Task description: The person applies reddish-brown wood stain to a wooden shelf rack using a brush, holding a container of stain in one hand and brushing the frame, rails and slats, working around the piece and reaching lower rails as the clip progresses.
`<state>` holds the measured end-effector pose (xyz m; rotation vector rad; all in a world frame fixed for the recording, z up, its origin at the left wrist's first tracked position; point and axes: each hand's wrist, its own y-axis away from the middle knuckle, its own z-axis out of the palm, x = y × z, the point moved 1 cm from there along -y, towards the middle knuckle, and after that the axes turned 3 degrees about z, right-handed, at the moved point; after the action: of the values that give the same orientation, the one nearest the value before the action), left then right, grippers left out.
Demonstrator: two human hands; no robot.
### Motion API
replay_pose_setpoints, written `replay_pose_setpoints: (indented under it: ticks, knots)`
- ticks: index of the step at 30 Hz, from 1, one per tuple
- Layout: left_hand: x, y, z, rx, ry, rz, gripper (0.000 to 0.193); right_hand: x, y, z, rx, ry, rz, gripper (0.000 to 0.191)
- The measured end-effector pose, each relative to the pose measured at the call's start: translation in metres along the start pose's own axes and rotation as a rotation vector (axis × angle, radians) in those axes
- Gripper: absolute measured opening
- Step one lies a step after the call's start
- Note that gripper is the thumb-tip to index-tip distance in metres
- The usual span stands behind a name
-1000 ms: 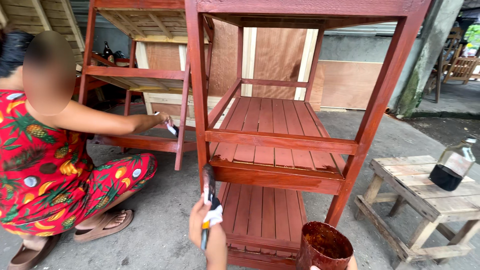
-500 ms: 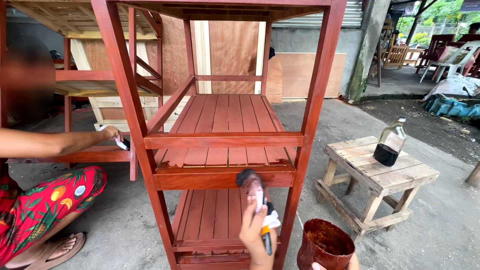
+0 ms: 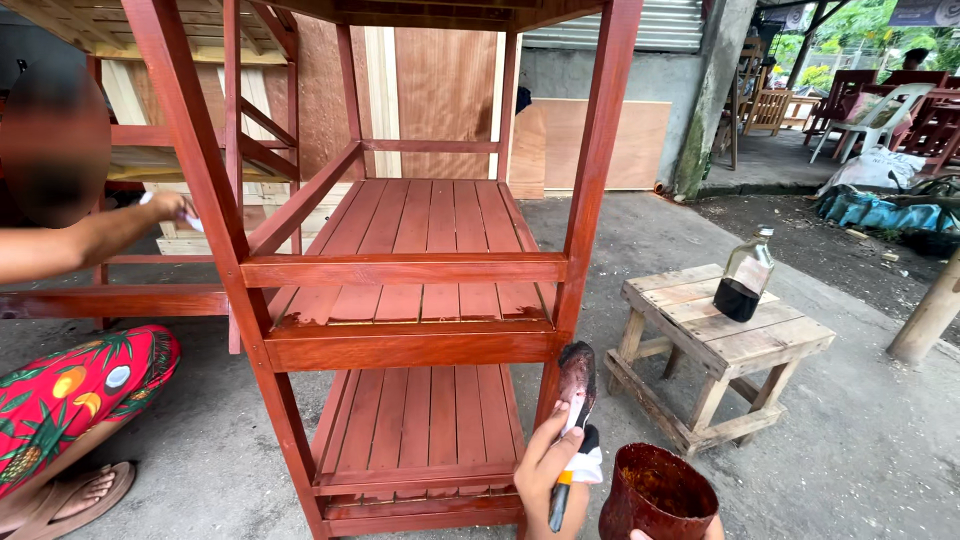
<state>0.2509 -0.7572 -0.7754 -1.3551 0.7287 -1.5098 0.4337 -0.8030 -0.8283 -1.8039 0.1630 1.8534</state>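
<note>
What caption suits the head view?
Left hand holds a stained brush beside a red shelf rack; a can stands nearby.

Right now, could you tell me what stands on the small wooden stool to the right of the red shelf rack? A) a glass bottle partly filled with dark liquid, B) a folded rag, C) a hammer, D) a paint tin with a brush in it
A: a glass bottle with dark liquid in its lower part stands upright on the small wooden stool, with nothing else on its slatted top.
</note>
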Motion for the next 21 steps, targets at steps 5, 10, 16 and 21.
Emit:
replay_pose_setpoints:
  ticks: [5, 10, 16, 21]
  knots:
    - [-0.017, -0.02, -0.036, 0.033, -0.093, 0.005, 0.034, 0.01, 0.009, 0.002, 0.007, -0.018, -0.006, 0.108]
    - [-0.03, -0.039, -0.085, 0.174, -0.093, -0.04, 0.036, 0.013, 0.019, 0.018, -0.035, -0.088, -0.068, 0.104]
    - [-0.024, -0.061, -0.178, 0.301, -0.371, -0.07, 0.031, 0.01, 0.021, 0.049, -0.094, -0.066, 0.019, 0.102]
    - [-0.016, -0.08, -0.257, 0.448, -0.445, -0.083, 0.03, 0.019, 0.033, 0.08, -0.182, -0.056, 0.013, 0.105]
